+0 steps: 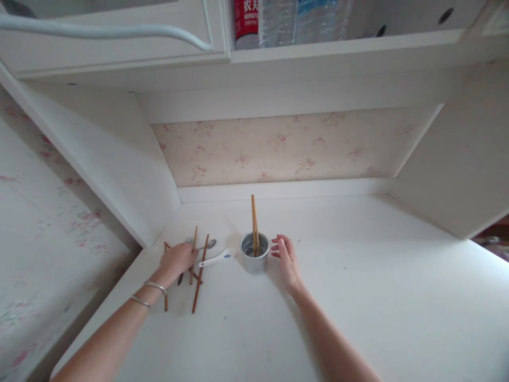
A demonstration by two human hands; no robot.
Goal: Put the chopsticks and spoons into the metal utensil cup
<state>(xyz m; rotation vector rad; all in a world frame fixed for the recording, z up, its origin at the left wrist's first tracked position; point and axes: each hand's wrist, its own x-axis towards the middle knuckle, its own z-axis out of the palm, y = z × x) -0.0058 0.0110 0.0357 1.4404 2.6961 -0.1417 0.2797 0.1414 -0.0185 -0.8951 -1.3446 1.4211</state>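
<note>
A grey metal utensil holder (pixel 254 263) with small holes stands upright, and a pair of light wooden chopsticks (pixel 255 223) leans inside it. My left hand (pixel 178 260) is over the scattered utensils at the left, its fingers closed around the middle of a light brown chopstick (pixel 195 237). A darker chopstick (pixel 200 278) lies just right of that hand. Other chopsticks are partly hidden under it. Close by are a metal spoon (pixel 211 244) and a white ceramic spoon (pixel 217 258) with a blue pattern. My right hand (pixel 285 259) rests open beside the holder, fingers apart, holding nothing.
All of this is on a white tabletop (pixel 358 297) inside a cabinet recess. A side panel (pixel 107 154) rises at the left, with floral wallpaper (pixel 270 148) at the back. Overhead, a shelf (pixel 318 61) bears wrapped bottles (pixel 314 21) and a red package (pixel 245 21).
</note>
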